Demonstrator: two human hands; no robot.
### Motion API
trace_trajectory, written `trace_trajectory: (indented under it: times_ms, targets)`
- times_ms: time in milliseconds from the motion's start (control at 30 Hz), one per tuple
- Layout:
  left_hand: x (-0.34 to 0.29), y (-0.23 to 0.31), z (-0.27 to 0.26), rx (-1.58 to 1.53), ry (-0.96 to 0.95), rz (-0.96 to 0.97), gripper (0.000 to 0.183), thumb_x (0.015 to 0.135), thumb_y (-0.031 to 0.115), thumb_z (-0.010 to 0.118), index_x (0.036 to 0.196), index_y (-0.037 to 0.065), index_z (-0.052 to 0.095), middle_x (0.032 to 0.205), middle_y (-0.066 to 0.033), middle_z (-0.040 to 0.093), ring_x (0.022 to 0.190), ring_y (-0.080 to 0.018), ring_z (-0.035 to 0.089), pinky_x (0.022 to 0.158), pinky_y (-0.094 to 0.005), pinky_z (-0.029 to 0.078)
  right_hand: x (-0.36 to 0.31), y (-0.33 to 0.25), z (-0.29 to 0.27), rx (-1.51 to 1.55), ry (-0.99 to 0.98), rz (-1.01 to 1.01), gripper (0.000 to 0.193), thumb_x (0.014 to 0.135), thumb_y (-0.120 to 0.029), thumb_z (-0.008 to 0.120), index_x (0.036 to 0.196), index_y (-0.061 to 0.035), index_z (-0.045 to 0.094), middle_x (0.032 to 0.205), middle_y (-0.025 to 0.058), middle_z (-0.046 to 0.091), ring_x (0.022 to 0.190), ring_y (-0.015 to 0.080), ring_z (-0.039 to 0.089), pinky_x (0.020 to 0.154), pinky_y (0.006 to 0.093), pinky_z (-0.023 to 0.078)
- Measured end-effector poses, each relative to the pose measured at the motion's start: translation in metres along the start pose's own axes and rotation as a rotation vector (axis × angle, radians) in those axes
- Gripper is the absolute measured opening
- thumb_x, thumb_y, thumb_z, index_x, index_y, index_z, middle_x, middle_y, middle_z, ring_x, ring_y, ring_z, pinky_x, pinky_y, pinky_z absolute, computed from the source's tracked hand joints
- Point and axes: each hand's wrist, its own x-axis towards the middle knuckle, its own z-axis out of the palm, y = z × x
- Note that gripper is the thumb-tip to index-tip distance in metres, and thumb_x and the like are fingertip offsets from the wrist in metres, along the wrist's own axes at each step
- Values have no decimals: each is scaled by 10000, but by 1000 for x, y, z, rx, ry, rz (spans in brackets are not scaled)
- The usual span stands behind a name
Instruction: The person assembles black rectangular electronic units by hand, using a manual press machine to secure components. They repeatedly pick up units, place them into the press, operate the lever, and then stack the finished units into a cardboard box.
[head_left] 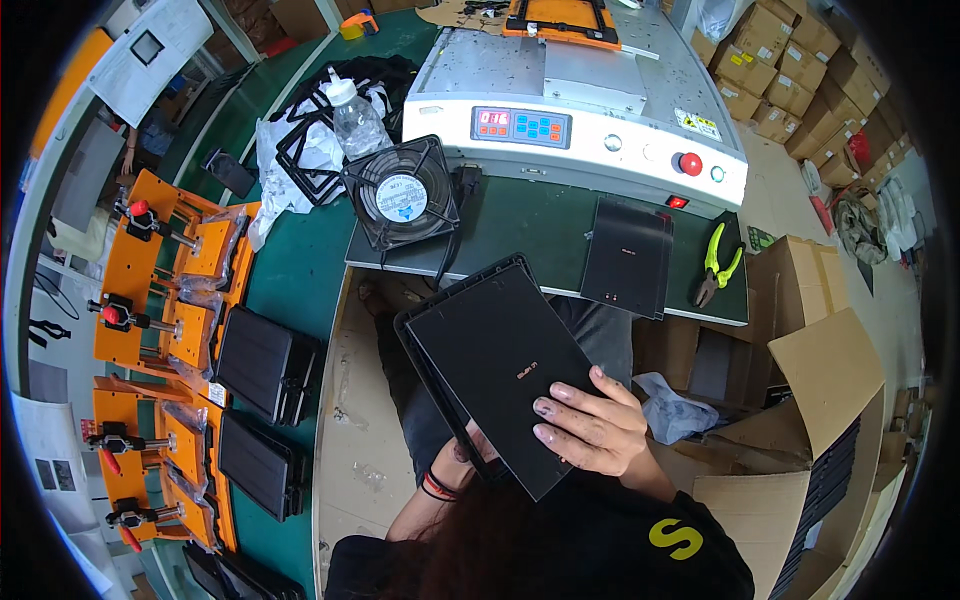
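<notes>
A flat black panel (515, 345) lies askew over a black plastic frame (412, 318), whose raised rim shows along the panel's left and upper edges. My right hand (600, 425) grips the panel near its lower right edge, four fingers on its face and the thumb hidden. Beneath the frame's lower left corner, my left hand (468, 452) is closed around the frame, its fingers mostly covered by it. Both pieces are held tilted over my lap, in front of the bench edge. Similar black panels (628, 255) rest on the green bench to the right.
A white machine (590, 140) with buttons stands at the back; a fan (403, 195) and a clear bottle (358, 120) are beside it. Green-handled pliers (717, 265) lie right. Orange clamp fixtures (150, 270) and stacked black frames (265, 365) line the left. An open carton (825, 380) stands right.
</notes>
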Motion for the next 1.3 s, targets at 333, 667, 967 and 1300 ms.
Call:
trace_trajectory:
  times_ms: [333,667,967,1300]
  targets:
    - [5,-4,3,-83,14,-1,1257,531,765,661,1437,55,155,1455,-138,245,1333,-277,298,1087,-422,291,9,2,-3,11,-74,42,197,828,-179,625,1011,-130,677,1024,45,680,1011,203,635,977,412,436]
    - [13,-15,8,-345,26,56,1240,536,771,655,1442,81,165,1464,-124,237,1338,-267,292,1083,-431,296,28,4,-2,148,-363,223,342,743,-88,597,1080,-87,659,1146,64,622,1077,215,589,971,389,460]
    - [9,-13,12,-380,123,68,1225,540,777,648,1446,104,175,1472,-113,230,1341,-257,288,1079,-439,301,37,0,0,153,-443,252,357,700,-82,617,1053,-82,671,1139,62,622,1101,234,573,967,401,467]
    - [20,-10,12,-568,150,96,1217,526,792,642,1451,146,185,1465,-140,242,1314,-321,318,1039,-519,333,29,8,-12,447,-305,383,521,831,-285,597,1255,3,500,1246,201,526,1188,340,499,1060,461,308]
